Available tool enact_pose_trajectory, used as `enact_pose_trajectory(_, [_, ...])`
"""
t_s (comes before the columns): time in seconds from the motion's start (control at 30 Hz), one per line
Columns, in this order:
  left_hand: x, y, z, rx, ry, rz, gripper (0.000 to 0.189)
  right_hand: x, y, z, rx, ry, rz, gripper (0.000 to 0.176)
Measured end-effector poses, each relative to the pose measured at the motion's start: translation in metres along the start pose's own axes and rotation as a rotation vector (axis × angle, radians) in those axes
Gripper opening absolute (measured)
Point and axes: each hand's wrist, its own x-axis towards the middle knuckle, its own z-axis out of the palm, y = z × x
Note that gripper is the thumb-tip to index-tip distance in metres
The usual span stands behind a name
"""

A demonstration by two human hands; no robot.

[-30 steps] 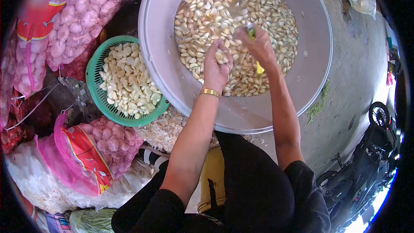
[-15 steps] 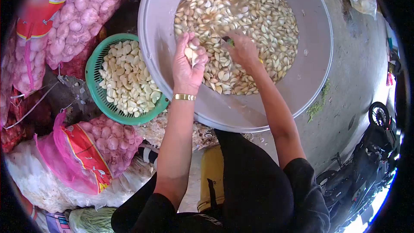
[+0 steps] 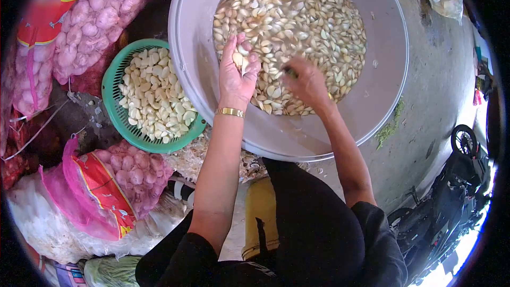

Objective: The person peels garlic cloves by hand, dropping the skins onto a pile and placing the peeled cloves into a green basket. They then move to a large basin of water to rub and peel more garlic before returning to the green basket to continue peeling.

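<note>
Garlic cloves (image 3: pixel 240 59) rest in the cupped palm of my left hand (image 3: pixel 238 77), its fingers curled around them above the near left part of the large grey tub (image 3: pixel 385 48). My right hand (image 3: pixel 308 82) is closed and blurred over the cloves in the tub; it grips what looks like a small knife (image 3: pixel 290 72), of which only a dark, greenish part shows, with a bit of yellow by the wrist. Many unpeeled garlic cloves (image 3: pixel 297 16) lie in cloudy water inside the tub. Left of it stands a green basket (image 3: pixel 110 93) of peeled cloves (image 3: pixel 156 95).
Mesh sacks of garlic bulbs (image 3: pixel 98 16) stand at the upper left, and an opened pink sack (image 3: pixel 127 167) lies lower down. Garlic skins (image 3: pixel 186 162) litter the floor under the basket. A motorcycle (image 3: pixel 446 202) stands at the right. A yellow object (image 3: pixel 260 215) sits between my legs.
My right hand has moved down and slightly right, away from the water. My left hand has shifted a little to the right, and its palm has opened more around the cloves.
</note>
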Motion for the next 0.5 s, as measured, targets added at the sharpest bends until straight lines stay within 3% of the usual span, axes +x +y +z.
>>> enact_pose_trajectory(0.07, [0.000, 0.001, 0.000, -0.011, -0.010, -0.012, 0.020, -0.014, -0.004, 0.011, -0.074, -0.264, -0.125, 0.030])
enact_pose_trajectory(0.1, [0.000, 0.001, 0.000, -0.023, -0.022, -0.025, 0.020, -0.018, -0.002, 0.017, -0.087, -0.297, -0.141, 0.035])
enact_pose_trajectory(0.33, [0.000, -0.001, 0.004, -0.001, 0.038, -0.012, 0.020, -0.021, 0.014, 0.016, -0.223, -0.391, -0.073, 0.028])
enact_pose_trajectory(0.43, [0.001, -0.004, 0.002, 0.009, -0.001, -0.032, 0.019, -0.016, 0.013, 0.005, -0.123, -0.234, -0.125, 0.023])
enact_pose_trajectory(0.5, [0.003, -0.008, 0.001, 0.064, 0.131, -0.051, 0.022, -0.006, -0.002, -0.013, 0.078, -0.168, 0.210, 0.022])
